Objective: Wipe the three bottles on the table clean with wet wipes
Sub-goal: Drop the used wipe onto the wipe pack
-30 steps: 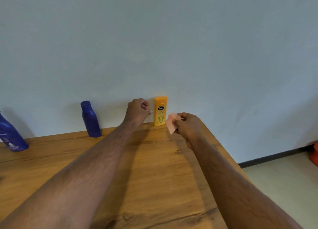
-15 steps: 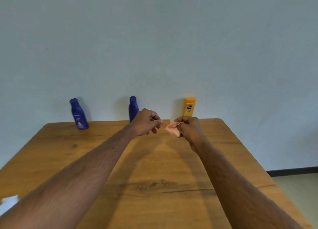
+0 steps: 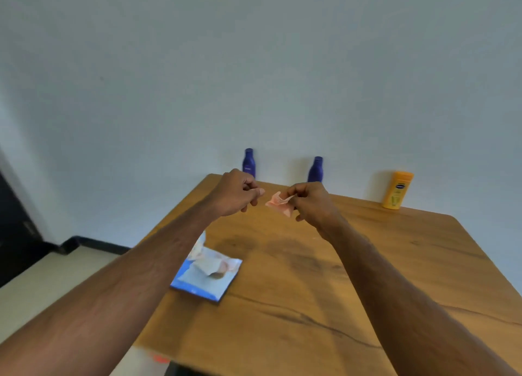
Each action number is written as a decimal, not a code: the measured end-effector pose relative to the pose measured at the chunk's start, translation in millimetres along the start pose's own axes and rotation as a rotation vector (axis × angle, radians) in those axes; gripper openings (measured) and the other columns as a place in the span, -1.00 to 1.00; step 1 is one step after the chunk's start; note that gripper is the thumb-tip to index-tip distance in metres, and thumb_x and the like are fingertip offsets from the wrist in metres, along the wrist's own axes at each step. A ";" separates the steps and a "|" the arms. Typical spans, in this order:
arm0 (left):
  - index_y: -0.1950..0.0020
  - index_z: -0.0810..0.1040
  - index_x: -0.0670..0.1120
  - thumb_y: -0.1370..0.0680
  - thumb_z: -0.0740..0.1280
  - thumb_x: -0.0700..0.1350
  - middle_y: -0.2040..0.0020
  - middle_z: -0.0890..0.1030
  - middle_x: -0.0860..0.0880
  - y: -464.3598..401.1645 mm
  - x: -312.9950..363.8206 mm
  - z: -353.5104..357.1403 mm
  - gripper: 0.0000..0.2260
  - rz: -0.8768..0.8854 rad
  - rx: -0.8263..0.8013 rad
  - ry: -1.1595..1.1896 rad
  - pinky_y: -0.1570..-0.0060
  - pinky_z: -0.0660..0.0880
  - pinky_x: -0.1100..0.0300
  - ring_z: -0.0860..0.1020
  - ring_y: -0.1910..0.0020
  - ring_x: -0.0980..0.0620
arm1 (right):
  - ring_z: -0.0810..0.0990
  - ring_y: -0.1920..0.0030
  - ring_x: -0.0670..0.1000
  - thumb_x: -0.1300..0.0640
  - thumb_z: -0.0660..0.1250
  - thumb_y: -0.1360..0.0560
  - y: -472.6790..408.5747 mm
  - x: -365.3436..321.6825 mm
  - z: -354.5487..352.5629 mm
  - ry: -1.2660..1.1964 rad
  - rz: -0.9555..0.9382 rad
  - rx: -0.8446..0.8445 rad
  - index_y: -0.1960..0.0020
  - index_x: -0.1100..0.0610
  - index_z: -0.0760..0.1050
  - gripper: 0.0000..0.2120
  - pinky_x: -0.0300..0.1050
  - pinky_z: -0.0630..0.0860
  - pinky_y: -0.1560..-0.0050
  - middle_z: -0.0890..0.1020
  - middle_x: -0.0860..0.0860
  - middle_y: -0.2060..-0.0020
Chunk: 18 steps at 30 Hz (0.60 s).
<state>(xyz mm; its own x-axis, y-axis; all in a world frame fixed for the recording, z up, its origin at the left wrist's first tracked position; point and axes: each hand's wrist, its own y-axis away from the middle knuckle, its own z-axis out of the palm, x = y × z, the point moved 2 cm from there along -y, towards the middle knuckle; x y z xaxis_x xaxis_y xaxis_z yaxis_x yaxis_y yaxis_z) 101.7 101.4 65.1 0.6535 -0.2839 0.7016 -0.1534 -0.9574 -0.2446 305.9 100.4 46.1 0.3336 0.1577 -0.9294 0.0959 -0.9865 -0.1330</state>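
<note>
Three bottles stand along the table's far edge by the wall: a dark blue bottle (image 3: 249, 162) at the left, a second dark blue bottle (image 3: 316, 169) in the middle, and an orange-yellow bottle (image 3: 397, 189) at the right. My right hand (image 3: 312, 203) pinches a crumpled pinkish wet wipe (image 3: 278, 204) in the air above the table. My left hand (image 3: 237, 193) hovers just left of the wipe with fingers curled, holding nothing. Both hands are well short of the bottles.
A blue and white wet-wipe pack (image 3: 207, 274) lies near the wooden table's (image 3: 367, 276) left edge, partly under my left forearm. A pale wall rises behind the table. Light floor and a dark baseboard (image 3: 93, 244) show at the left.
The view has swung left, so the bottles now sit further right and the wipe pack has come into sight. Both hands have drawn back from the orange-yellow bottle; the right one still pinches the wipe.
</note>
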 end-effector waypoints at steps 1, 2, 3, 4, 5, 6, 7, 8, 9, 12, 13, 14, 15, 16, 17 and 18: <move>0.18 0.67 -0.12 -0.59 0.43 -0.14 0.36 0.69 0.00 12.6 -10.0 -10.7 -0.84 -0.014 0.036 0.022 0.45 0.47 0.29 0.52 0.54 0.14 | 0.64 0.10 0.06 0.38 0.29 -0.54 4.2 -6.3 13.2 0.013 -0.013 -0.020 0.11 0.05 0.69 -0.70 -0.16 0.54 0.32 0.68 -0.03 0.05; 0.18 0.66 -0.17 -0.59 0.43 -0.16 0.38 0.67 -0.02 24.8 -20.6 -20.5 -0.84 -0.034 0.072 0.032 0.48 0.44 0.30 0.49 0.56 0.16 | 0.63 0.10 0.05 0.37 0.29 -0.54 8.0 -11.8 27.2 0.019 -0.023 -0.043 0.09 0.06 0.69 -0.71 -0.15 0.54 0.32 0.68 -0.02 0.04; 0.19 0.66 -0.19 -0.58 0.43 -0.17 0.40 0.66 -0.04 36.4 -31.3 -29.4 -0.83 -0.061 0.105 0.029 0.52 0.40 0.32 0.46 0.58 0.17 | 0.64 0.08 0.04 0.36 0.29 -0.54 11.3 -16.3 41.6 0.012 -0.024 -0.072 0.07 0.07 0.69 -0.73 -0.16 0.56 0.31 0.68 -0.01 0.02; 0.19 0.66 -0.20 -0.58 0.43 -0.17 0.40 0.65 -0.06 47.1 -42.2 -37.6 -0.83 -0.091 0.135 0.021 0.55 0.37 0.35 0.44 0.60 0.20 | 0.64 0.05 0.05 0.35 0.31 -0.53 14.4 -19.9 56.7 -0.010 -0.014 -0.107 0.06 0.08 0.69 -0.76 -0.17 0.59 0.29 0.66 0.01 -0.01; 0.21 0.66 -0.19 -0.58 0.44 -0.18 0.41 0.64 -0.06 56.4 -53.2 -45.3 -0.83 -0.116 0.163 0.016 0.56 0.36 0.37 0.44 0.60 0.22 | 0.63 0.02 0.05 0.32 0.32 -0.52 17.3 -23.1 71.8 -0.040 0.001 -0.147 0.07 0.08 0.68 -0.79 -0.18 0.59 0.27 0.65 0.01 -0.01; 0.22 0.65 -0.18 -0.57 0.44 -0.18 0.42 0.63 -0.07 64.4 -64.5 -52.6 -0.82 -0.135 0.191 0.019 0.55 0.36 0.37 0.45 0.60 0.23 | 0.63 0.02 0.05 0.29 0.34 -0.52 19.8 -26.0 86.1 -0.067 0.011 -0.185 0.10 0.06 0.67 -0.81 -0.19 0.60 0.26 0.65 -0.01 0.01; 0.23 0.65 -0.19 -0.57 0.44 -0.19 0.43 0.62 -0.07 70.7 -75.8 -59.6 -0.81 -0.154 0.221 0.027 0.53 0.37 0.38 0.45 0.60 0.23 | 0.63 0.04 0.05 0.26 0.35 -0.53 21.4 -28.9 99.8 -0.084 0.010 -0.213 0.14 0.03 0.66 -0.81 -0.20 0.60 0.26 0.65 -0.03 0.06; 0.24 0.65 -0.21 -0.57 0.44 -0.19 0.43 0.62 -0.07 75.9 -87.2 -67.1 -0.81 -0.172 0.254 0.031 0.51 0.38 0.38 0.45 0.59 0.23 | 0.64 0.07 0.04 0.22 0.36 -0.54 21.7 -31.3 112.4 -0.091 -0.003 -0.234 0.17 0.01 0.66 -0.81 -0.21 0.60 0.27 0.67 -0.05 0.11; 0.23 0.65 -0.22 -0.57 0.44 -0.18 0.44 0.61 -0.07 79.7 -98.7 -74.2 -0.80 -0.191 0.294 0.030 0.47 0.39 0.38 0.45 0.57 0.23 | 0.66 0.11 0.02 0.20 0.36 -0.55 20.3 -33.4 124.6 -0.089 -0.024 -0.251 0.17 0.03 0.68 -0.82 -0.23 0.59 0.29 0.68 -0.06 0.16; 0.22 0.65 -0.22 -0.58 0.44 -0.14 0.42 0.60 -0.06 84.9 -140.5 -91.7 -0.78 -0.273 0.435 0.046 0.32 0.46 0.26 0.49 0.47 0.14 | 0.68 0.14 0.03 0.25 0.34 -0.55 8.9 -36.9 160.9 -0.007 -0.101 -0.306 0.04 0.14 0.70 -0.84 -0.20 0.61 0.31 0.72 0.00 0.14; 0.22 0.65 -0.23 -0.58 0.44 -0.13 0.41 0.60 -0.07 85.0 -156.8 -96.0 -0.78 -0.310 0.473 0.047 0.29 0.45 0.24 0.50 0.44 0.12 | 0.68 0.14 0.06 0.30 0.33 -0.53 3.3 -37.2 173.1 0.025 -0.133 -0.320 0.02 0.15 0.69 -0.83 -0.14 0.63 0.28 0.72 0.03 0.13; 0.21 0.65 -0.23 -0.58 0.44 -0.12 0.39 0.61 -0.08 85.5 -173.6 -99.6 -0.77 -0.349 0.500 0.044 0.27 0.45 0.21 0.50 0.42 0.09 | 0.68 0.14 0.09 0.34 0.33 -0.50 -2.8 -37.1 185.8 0.045 -0.162 -0.333 0.02 0.15 0.66 -0.82 -0.06 0.63 0.24 0.71 0.06 0.14; 0.21 0.65 -0.23 -0.58 0.44 -0.11 0.37 0.62 -0.11 86.2 -190.7 -103.5 -0.76 -0.390 0.519 0.041 0.25 0.46 0.18 0.52 0.40 0.06 | 0.67 0.16 0.11 0.36 0.33 -0.47 -9.7 -37.4 198.9 0.050 -0.184 -0.345 0.01 0.14 0.63 -0.80 0.01 0.63 0.21 0.71 0.08 0.15; 0.20 0.64 -0.24 -0.58 0.43 -0.10 0.34 0.63 -0.14 87.6 -207.4 -107.4 -0.76 -0.430 0.533 0.039 0.22 0.47 0.14 0.54 0.36 0.02 | 0.67 0.17 0.10 0.37 0.34 -0.45 -16.7 -38.3 211.8 0.047 -0.195 -0.357 0.01 0.13 0.61 -0.78 0.04 0.63 0.20 0.70 0.09 0.15; 0.20 0.64 -0.25 -0.58 0.43 -0.10 0.32 0.65 -0.15 89.9 -223.1 -111.2 -0.75 -0.470 0.543 0.040 0.19 0.49 0.12 0.56 0.32 -0.02 | 0.67 0.15 0.07 0.38 0.35 -0.43 -23.9 -39.6 224.2 0.046 -0.202 -0.367 0.00 0.11 0.59 -0.76 0.04 0.64 0.19 0.69 0.07 0.15; 0.20 0.63 -0.26 -0.58 0.43 -0.11 0.30 0.65 -0.15 93.3 -237.2 -114.8 -0.75 -0.507 0.549 0.042 0.18 0.49 0.11 0.57 0.30 -0.03 | 0.67 0.12 0.05 0.37 0.36 -0.41 -31.3 -41.2 235.8 0.053 -0.208 -0.375 -0.01 0.09 0.59 -0.74 0.02 0.65 0.18 0.68 0.05 0.14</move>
<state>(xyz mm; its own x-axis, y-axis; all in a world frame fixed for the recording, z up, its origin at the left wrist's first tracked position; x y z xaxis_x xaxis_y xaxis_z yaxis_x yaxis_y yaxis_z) -152.7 73.4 -47.3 0.5149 0.1733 0.8395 0.5586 -0.8107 -0.1752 68.0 114.3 7.3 0.3175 0.3633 -0.8759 0.4976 -0.8501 -0.1723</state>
